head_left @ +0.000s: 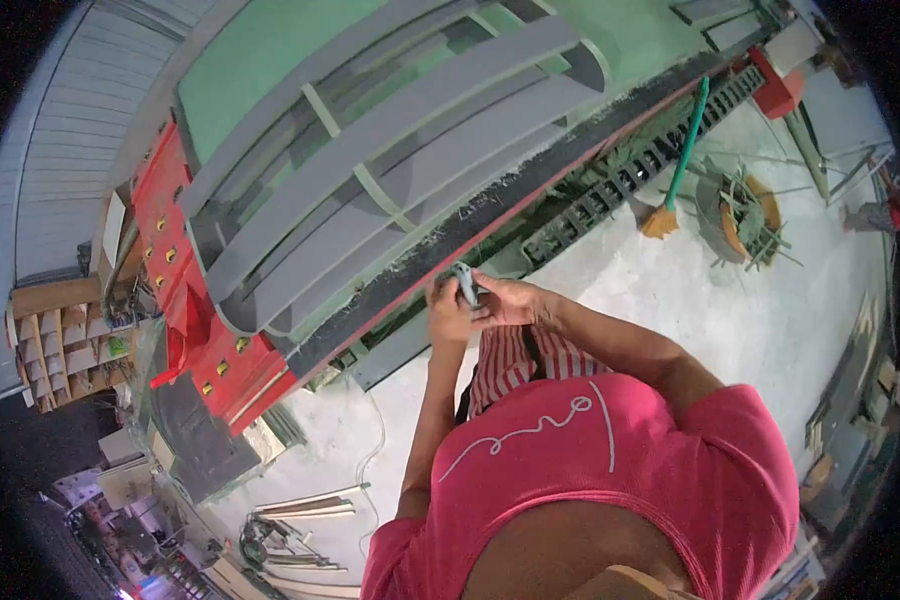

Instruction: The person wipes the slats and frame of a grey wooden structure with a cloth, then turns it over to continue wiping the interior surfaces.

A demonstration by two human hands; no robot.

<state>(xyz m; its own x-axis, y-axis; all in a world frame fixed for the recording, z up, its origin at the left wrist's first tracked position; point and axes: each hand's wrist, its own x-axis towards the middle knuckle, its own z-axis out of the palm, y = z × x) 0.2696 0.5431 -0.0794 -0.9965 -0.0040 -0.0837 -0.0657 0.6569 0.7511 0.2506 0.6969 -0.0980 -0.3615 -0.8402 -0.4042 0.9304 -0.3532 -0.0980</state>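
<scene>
My left hand [450, 318] and my right hand [505, 300] meet in front of me, just off the black edge [530, 190] of a big machine. Both are closed around a small grey object [465, 283] that sticks up between the fingers; I cannot tell what it is. My pink shirt [610, 450] fills the bottom of the view. Red-and-white striped cloth [510, 362] hangs below my hands.
The machine carries long grey curved slats [390, 170] on a green bed, with a red frame [185, 270] at its left end. A green-handled broom [682, 150] and a round rack of green rods [740, 215] stand on the pale concrete floor [770, 300]. Wooden shelves [60, 340] line the far left.
</scene>
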